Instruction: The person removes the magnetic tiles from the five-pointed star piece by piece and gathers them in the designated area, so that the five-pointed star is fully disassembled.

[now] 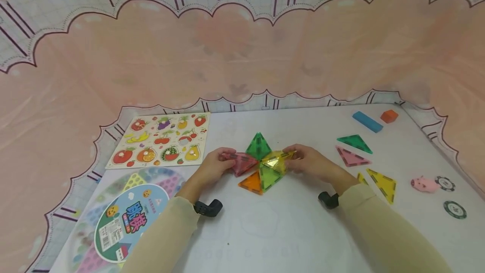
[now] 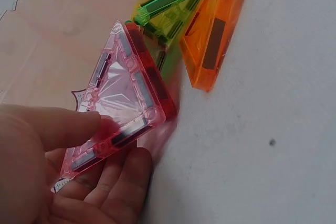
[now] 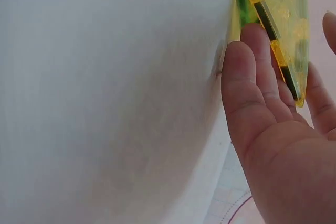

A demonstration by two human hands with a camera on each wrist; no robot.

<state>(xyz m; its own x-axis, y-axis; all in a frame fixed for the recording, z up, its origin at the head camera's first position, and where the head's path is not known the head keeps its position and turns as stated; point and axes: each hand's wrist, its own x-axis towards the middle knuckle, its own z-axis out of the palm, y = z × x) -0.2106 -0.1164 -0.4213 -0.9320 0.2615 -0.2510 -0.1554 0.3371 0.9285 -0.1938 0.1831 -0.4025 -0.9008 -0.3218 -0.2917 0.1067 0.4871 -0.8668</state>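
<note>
My left hand (image 1: pixel 213 167) pinches a translucent pink triangular magnetic tile (image 2: pixel 123 90), thumb on its face and fingers beneath. A darker red tile (image 2: pixel 155 72) lies along its edge. At the right, my right hand (image 1: pixel 311 164) touches a tilted yellow triangular tile (image 3: pixel 286 30); its fingers are extended beside and behind the tile, and the thumb stands apart from it in the right wrist view. Between the hands, a green tile (image 1: pixel 259 146), a light green tile (image 1: pixel 270 177) and an orange tile (image 1: pixel 251 182) fan around the same centre point.
Loose green (image 1: pixel 356 142), pink (image 1: pixel 352 157) and yellow (image 1: pixel 382 184) triangles lie right, below a blue block (image 1: pixel 367 121) and orange block (image 1: pixel 389 116). A pink pig (image 1: pixel 424 184) and chips (image 1: pixel 454 209) are farther right. Left are a fruit puzzle board (image 1: pixel 157 140) and round game box (image 1: pixel 132 222).
</note>
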